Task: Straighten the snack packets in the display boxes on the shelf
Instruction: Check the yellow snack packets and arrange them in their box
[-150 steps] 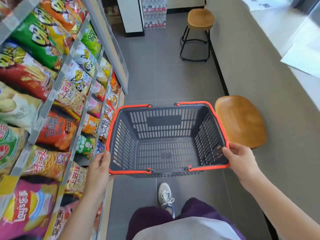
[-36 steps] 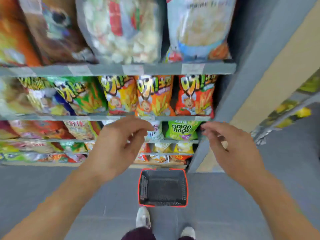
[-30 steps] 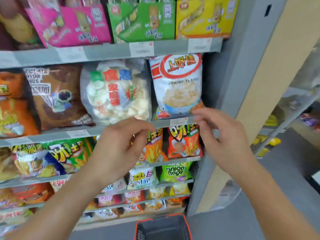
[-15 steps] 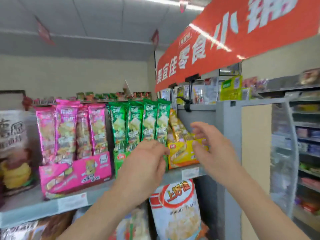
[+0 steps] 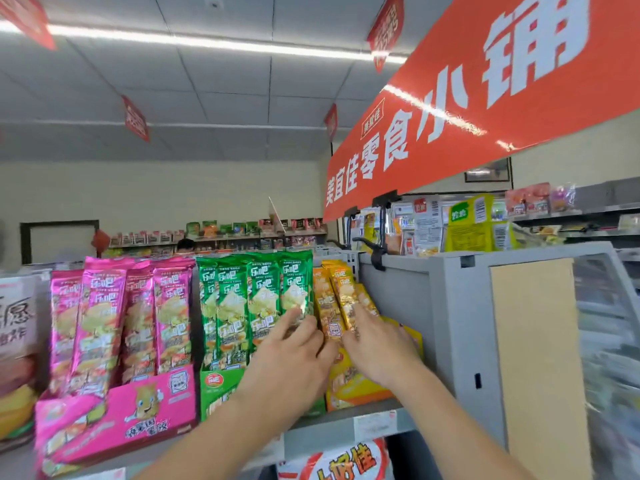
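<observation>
Three display boxes stand on the top shelf: a pink box (image 5: 114, 420), a green box (image 5: 221, 382) and a yellow box (image 5: 353, 389). The pink packets (image 5: 121, 323) and green packets (image 5: 256, 299) stand fairly upright. The yellow packets (image 5: 337, 299) lean right, fanned apart. My left hand (image 5: 298, 355) reaches up between green and yellow, thumb and fingers pinched at the yellow packets' left edge. My right hand (image 5: 377, 344) lies with flat fingers on the leaning yellow packets; its thumb is hidden.
A grey shelf end panel (image 5: 460, 323) stands right beside the yellow box. A red banner (image 5: 485, 98) hangs overhead. A white shrimp-flake bag (image 5: 336, 462) sits on the shelf below. Another snack bag (image 5: 14, 323) stands left of the pink box.
I set the basket on the floor and my view rose up the shelves to the top one. Both hands moved forward from open air onto the yellow packets.
</observation>
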Demonstrator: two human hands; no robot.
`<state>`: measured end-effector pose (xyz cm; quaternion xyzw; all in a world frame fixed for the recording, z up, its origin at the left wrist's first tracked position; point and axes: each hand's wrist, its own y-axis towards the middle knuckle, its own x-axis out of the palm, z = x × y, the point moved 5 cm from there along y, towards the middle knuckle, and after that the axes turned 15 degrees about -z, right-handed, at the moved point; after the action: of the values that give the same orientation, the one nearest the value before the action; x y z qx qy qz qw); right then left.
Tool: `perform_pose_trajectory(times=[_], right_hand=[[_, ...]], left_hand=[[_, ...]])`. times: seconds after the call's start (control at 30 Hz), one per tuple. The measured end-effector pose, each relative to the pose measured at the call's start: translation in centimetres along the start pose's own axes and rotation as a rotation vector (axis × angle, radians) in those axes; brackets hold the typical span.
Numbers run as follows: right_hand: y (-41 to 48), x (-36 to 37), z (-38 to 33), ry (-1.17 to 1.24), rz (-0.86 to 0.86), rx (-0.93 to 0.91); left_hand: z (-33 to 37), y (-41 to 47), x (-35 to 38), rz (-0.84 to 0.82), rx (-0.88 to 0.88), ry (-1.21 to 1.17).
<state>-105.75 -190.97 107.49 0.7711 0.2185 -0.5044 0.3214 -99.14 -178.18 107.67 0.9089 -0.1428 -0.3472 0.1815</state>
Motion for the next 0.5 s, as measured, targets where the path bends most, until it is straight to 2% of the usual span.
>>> perform_pose_trajectory(times=[0.23,0.37,0.43,0.5], right_hand=[[0.4,-0.5,-1.5,0.109,-0.098,-0.102],[1.0,-1.1,-2.3,0.255,-0.18,-0.193],[1.6,-1.6,-2.1,0.252,-0.134,-0.156],[2.2,-2.3,-1.2,0.195,0.004,-0.064]], left_hand=[[-1.8,-1.6,0.1,-0.03,-0.06,-0.011],[-2.6,-2.7,0.6,-0.038,-0.092,-0.045],[-2.5,-2.9,0.5,-0.04,-0.109,-0.034],[-2.1,-2.5,0.0,-0.044,-0.136,-0.013]])
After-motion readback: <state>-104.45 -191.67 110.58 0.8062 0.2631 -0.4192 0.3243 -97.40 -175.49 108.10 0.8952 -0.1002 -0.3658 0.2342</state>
